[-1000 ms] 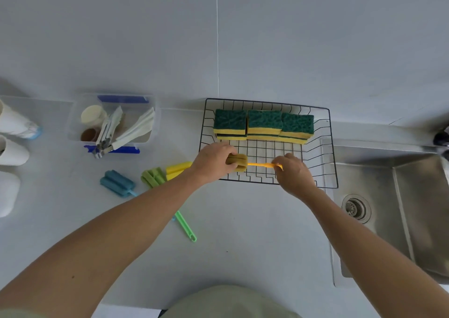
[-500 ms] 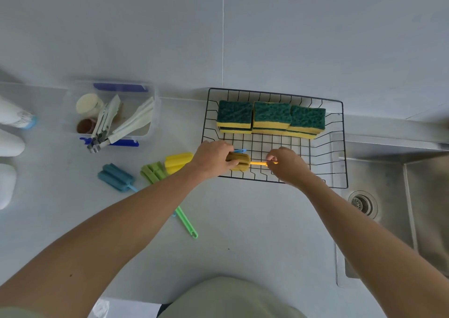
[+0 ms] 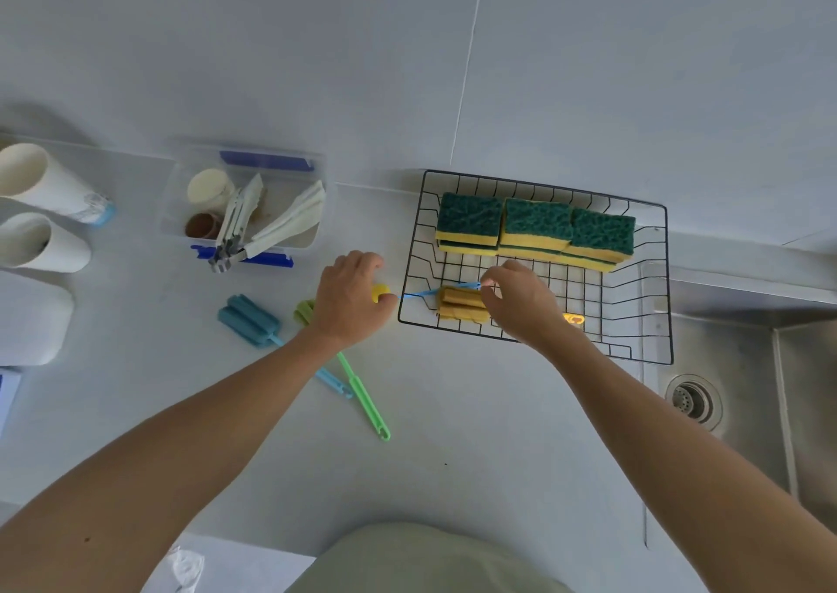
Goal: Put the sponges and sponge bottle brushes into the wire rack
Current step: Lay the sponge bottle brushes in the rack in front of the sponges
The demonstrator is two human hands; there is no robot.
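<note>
The black wire rack [image 3: 668, 284] stands on the counter beside the sink. Green-and-yellow sponges [image 3: 536, 227] lie stacked along its back. A mustard sponge brush [image 3: 459, 309] lies on the rack floor, its orange handle end [image 3: 574, 319] showing past my wrist. My left hand [image 3: 351, 298] is curled over the head of a yellow sponge brush [image 3: 379, 292] just left of the rack. Its blue handle [image 3: 421, 293] crosses the rim, and my right hand [image 3: 521, 302] pinches the tip. A blue brush [image 3: 249, 320] and a green brush [image 3: 358, 386] lie on the counter.
A clear plastic box [image 3: 247, 205] with tongs and small cups sits at the back left. White cups [image 3: 40, 216] lie at the far left. The steel sink [image 3: 743, 388] with its drain is to the right of the rack.
The mustard brush now lies in the rack, released. My left hand has moved left onto the yellow brush head, and my right hand has shifted to the blue handle.
</note>
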